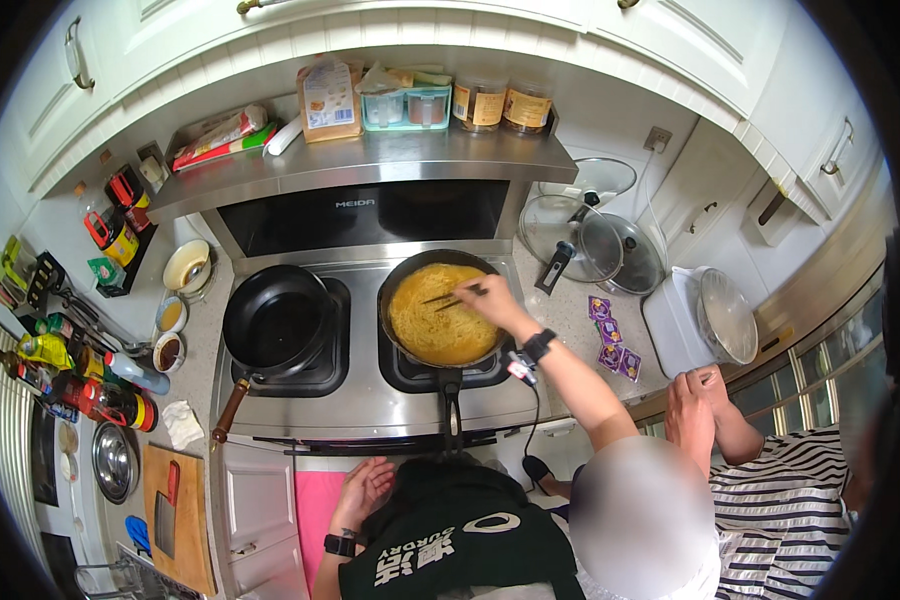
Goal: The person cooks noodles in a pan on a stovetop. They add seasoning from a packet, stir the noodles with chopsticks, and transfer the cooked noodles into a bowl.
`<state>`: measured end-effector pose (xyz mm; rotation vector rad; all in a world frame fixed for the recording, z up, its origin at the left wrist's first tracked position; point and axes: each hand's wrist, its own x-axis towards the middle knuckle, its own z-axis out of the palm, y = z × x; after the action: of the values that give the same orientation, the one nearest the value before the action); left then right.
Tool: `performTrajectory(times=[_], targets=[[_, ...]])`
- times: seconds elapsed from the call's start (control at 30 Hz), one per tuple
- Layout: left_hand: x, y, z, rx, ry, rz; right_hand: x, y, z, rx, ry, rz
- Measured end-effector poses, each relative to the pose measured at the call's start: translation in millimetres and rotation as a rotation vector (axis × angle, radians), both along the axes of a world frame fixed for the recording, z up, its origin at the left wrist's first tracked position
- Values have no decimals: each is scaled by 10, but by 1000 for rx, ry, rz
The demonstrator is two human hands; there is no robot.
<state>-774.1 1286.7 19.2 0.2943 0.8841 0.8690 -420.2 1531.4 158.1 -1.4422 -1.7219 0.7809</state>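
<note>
My right hand [487, 301] holds a pair of dark chopsticks [444, 301] over a black frying pan [454, 363]. Their tips are in thin, noodle-like strands in a yellow-orange liquid [439, 330]. The pan sits on the right burner, its black handle [452, 409] pointing towards me. Near the front edge of the stove, my left hand [370, 484] is empty, with loosely curled fingers. Both my wrists wear black bands. An empty black wok [279, 322] with a wooden handle [230, 415] rests on the left burner. A blurred patch hides my upper right arm.
To the right, a person in striped clothing has clasped hands [694, 401]. Glass lids [570, 238] and purple sachets [609, 331] lie right of the stove. At left are bottles [118, 405], small bowls [169, 352] and a cutting board [187, 517] with a cleaver [166, 521].
</note>
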Motion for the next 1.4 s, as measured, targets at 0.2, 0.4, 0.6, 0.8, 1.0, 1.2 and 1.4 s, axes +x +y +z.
performTrajectory(times=[0.2, 0.4, 0.6, 0.8, 1.0, 1.2, 1.4], targets=[[-6, 1, 56, 18, 8, 22, -55, 125, -413, 217, -495, 1], [-117, -114, -86, -30, -27, 78, -228, 14, -58, 4, -222, 142], [-121, -50, -44, -1, -11, 75, -198, 75, -50, 86, -405, 76], [-128, -42, -98, -23, -26, 9, -473, 171, -77, 158, -133, 214], [-194, -87, -51, 4, 9, 57, 46, 285, -158, 261, -286, -44], [-280, -168, -211, -42, -52, 73, 132, -63, -293, 100, -304, -147], [-254, -136, -105, -20, -30, 61, -119, -610, -220, 31, -153, -33]])
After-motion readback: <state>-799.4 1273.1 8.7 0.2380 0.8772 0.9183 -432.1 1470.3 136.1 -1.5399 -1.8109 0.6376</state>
